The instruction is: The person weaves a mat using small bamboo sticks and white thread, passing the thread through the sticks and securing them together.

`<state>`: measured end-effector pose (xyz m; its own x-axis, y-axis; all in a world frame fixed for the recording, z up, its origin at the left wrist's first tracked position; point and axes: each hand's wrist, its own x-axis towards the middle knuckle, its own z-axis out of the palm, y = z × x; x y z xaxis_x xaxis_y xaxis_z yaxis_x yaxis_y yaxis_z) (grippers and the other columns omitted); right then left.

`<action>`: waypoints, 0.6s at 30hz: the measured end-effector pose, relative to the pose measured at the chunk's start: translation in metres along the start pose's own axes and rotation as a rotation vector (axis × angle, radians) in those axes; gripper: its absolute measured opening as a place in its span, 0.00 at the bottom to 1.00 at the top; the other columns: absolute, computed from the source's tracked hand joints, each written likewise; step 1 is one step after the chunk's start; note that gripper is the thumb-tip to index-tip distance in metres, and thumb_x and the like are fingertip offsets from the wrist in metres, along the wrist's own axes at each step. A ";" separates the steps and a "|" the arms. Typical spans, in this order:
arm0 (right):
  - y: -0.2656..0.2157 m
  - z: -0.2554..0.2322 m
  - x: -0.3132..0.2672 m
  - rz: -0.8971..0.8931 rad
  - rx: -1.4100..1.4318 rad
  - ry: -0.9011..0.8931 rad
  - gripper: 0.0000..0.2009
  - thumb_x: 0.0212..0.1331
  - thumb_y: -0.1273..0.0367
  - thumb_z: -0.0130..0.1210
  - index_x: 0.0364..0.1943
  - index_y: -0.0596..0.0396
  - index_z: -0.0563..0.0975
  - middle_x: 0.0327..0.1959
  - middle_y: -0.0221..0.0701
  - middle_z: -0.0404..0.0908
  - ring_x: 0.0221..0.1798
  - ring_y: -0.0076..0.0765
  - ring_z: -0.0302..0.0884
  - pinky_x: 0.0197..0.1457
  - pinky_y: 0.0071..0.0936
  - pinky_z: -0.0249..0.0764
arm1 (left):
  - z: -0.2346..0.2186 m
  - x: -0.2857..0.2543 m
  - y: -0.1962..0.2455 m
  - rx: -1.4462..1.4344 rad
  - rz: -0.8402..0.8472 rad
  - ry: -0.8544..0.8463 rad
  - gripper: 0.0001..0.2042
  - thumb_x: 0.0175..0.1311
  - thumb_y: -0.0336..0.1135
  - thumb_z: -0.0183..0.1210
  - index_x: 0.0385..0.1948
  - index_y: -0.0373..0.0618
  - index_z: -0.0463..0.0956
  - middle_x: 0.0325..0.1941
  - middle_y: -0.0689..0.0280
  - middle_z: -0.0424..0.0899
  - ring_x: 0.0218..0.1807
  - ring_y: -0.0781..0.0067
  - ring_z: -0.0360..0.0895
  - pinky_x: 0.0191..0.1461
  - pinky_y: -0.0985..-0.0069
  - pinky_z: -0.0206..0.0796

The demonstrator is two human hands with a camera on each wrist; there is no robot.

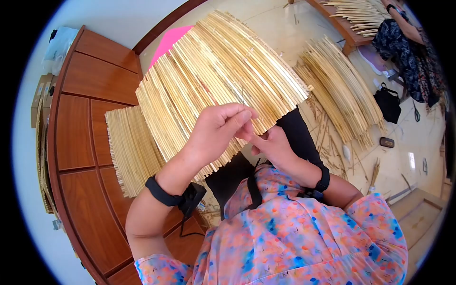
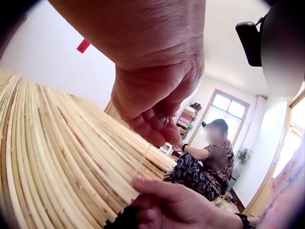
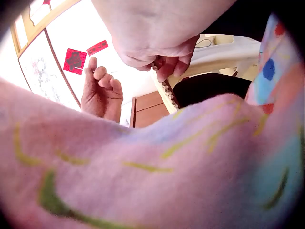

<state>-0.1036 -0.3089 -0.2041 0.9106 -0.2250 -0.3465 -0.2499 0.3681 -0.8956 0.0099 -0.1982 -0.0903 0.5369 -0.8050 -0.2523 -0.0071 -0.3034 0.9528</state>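
Note:
A large mat of pale stalks [image 1: 204, 80], laid side by side and joined, lies across the person's lap. Above its near edge is the left hand [image 1: 216, 130], thumb and forefinger pinched together on a thin needle-like piece [image 1: 243, 96] that points up. In the left wrist view the left hand's fingers [image 2: 164, 133] are curled above the stalk ends. The right hand [image 1: 276, 151] grips the mat's near edge just below the left; in the left wrist view its thumb [image 2: 159, 187] lies on top of the stalks, the other fingers partly hidden underneath.
A smaller stalk mat [image 1: 133, 147] lies at left by a wooden cabinet [image 1: 76, 128]. Bundled stalks [image 1: 339, 90] and loose scraps cover floor at right, near a black bag [image 1: 388, 103] and scissors [image 1: 416, 112]. Another person [image 1: 403, 52] sits at upper right beside a wooden bench [image 1: 332, 21].

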 end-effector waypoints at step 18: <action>-0.017 0.006 -0.012 0.099 -0.271 0.096 0.15 0.60 0.63 0.61 0.26 0.63 0.80 0.15 0.28 0.77 0.16 0.15 0.66 0.18 0.21 0.59 | -0.178 -0.027 0.284 0.252 0.505 0.204 0.25 0.73 0.32 0.47 0.68 0.31 0.54 0.21 0.73 0.59 0.18 0.82 0.53 0.24 0.81 0.55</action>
<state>-0.1082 -0.3067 -0.1828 0.8455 -0.2895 -0.4487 -0.4260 0.1411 -0.8937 0.1438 -0.1717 0.2172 0.5659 -0.7745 0.2827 -0.4899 -0.0400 0.8709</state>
